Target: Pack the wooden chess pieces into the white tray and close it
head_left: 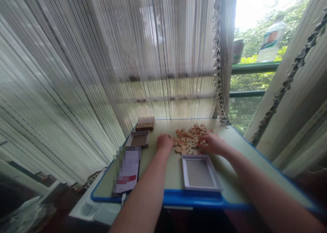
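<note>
A loose pile of round wooden pieces (189,137) with carved marks lies on the pale green table (168,178). My left hand (165,141) rests at the pile's left edge, its fingers curled; whether they hold a piece is hidden. At the right side of the pile, my right hand (209,143) reaches in from the right, fingers bent down over the pieces; what lies between the fingertips is too small to make out. Just in front of the pile sits an open, shallow white box (186,178) with a grey inside.
A smaller open tray (148,140) and a patterned box (145,123) stand at the back left. Nearer on the left lies a phone (129,168) with a cable. Curtains hang behind the table; a bottle (271,42) and a cup (238,51) stand on the window rail.
</note>
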A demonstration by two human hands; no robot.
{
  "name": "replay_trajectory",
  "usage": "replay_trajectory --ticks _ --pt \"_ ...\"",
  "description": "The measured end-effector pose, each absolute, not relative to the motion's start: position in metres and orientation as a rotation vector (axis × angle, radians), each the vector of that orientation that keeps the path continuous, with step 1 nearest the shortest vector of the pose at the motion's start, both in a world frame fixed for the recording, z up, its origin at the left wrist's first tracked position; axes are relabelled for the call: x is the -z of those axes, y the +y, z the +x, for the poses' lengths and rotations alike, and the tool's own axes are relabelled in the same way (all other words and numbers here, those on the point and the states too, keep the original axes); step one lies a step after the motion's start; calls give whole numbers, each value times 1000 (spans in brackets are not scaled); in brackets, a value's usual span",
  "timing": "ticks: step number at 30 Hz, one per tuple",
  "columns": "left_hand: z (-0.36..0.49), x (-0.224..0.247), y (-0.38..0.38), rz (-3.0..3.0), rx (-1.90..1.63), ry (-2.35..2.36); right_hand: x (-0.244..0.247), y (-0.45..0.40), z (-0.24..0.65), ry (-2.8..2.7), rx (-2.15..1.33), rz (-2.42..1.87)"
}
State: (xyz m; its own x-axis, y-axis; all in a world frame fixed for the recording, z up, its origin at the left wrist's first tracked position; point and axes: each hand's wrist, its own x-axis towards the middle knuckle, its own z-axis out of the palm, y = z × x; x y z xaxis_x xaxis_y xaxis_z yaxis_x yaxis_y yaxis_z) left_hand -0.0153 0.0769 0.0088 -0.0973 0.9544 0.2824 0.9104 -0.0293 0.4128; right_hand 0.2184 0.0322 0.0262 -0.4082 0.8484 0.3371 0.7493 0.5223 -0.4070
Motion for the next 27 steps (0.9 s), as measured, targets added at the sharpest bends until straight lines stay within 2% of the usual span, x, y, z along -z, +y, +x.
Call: replay_trajectory --ticks 6,11,14,18,23,27 --pt "-17 -6 83 2004 -860 1929 -37 14 204 -2405 -381 -1172" --pt "-13 -6 91 1827 -1217 1646 -28 10 193 -2520 -321 -1086" --pt "-8 -10 90 1600 -1308 1314 -22 16 193 -2517 -257 -1060" --pt "0 -18 77 1450 -1213 986 -21 20 195 -2472 -235 -1070" --pt "1 -30 59 1527 -990 1019 -26 13 191 -2365 -237 -1135" --pt "-1 -36 53 1663 -844 993 -26 10 186 -2135 -104 -1170"
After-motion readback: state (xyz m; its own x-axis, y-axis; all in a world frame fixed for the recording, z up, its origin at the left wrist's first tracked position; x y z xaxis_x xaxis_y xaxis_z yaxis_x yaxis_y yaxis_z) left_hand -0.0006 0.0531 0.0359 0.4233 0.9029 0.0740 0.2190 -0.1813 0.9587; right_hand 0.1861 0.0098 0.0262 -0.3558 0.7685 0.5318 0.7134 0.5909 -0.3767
